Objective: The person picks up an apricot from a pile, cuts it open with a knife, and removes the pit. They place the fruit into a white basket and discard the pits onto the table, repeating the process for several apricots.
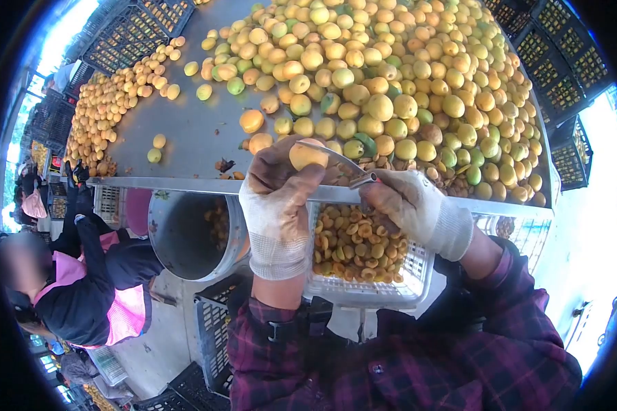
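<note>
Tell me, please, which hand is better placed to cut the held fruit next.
Probably the right hand: it holds the knife, whose blade lies at the fruit in the left hand.

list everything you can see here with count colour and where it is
fruit heaps: two, too many to count, yellow-orange with some green, on table
table: one, grey, centre
leaves: several, green, among fruit
crates: several, black, both upper corners and lower left
bucket: one, grey, left below table edge
basket: one, white, below the hands
cut fruit: many, orange, in basket
held fruit: one, yellow-orange, in left hand
knife: one, silver blade, in right hand
co-worker: one nearby, dark and pink clothes, left; others blurred behind
sleeves: two, purple-black plaid, bottom
left hand, right hand: stained white gloves, centre
</note>
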{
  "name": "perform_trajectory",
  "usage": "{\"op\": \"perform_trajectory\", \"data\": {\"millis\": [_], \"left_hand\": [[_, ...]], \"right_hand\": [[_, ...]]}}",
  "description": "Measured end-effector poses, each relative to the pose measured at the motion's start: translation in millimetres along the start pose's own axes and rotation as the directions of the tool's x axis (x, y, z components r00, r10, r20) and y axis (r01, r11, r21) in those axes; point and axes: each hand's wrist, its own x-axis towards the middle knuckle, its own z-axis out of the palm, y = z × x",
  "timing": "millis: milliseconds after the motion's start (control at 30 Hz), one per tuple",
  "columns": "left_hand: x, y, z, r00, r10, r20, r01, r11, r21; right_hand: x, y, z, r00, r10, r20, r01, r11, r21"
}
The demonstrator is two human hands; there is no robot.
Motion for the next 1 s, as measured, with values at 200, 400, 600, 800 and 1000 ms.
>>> {"op": "perform_trajectory", "data": {"millis": [200, 400, 600, 800, 1000], "left_hand": [[-2, 2, 6, 0.999, 0.018, -0.04, -0.019, 1.0, -0.019], [-2, -3, 9, 0.99, 0.051, -0.13, -0.041, 0.996, 0.079], [0, -3, 13, 0.991, 0.017, -0.132, 0.012, 0.977, 0.214], [-6, 22, 16, 0.993, 0.029, -0.112, 0.033, 0.856, 0.516], [-6, 24, 16, 0.99, -0.017, -0.139, 0.087, 0.853, 0.515]], "right_hand": [[9, 5, 23, 0.999, 0.029, 0.016, -0.031, 0.989, 0.142], [12, 1, 39, 0.998, 0.012, -0.055, -0.001, 0.983, 0.183], [29, 28, 52, 0.951, -0.222, -0.216, 0.239, 0.969, 0.06], [18, 20, 49, 0.943, -0.281, -0.181, 0.268, 0.959, -0.094], [19, 32, 55, 0.993, -0.12, 0.021, 0.099, 0.892, 0.441]]}}
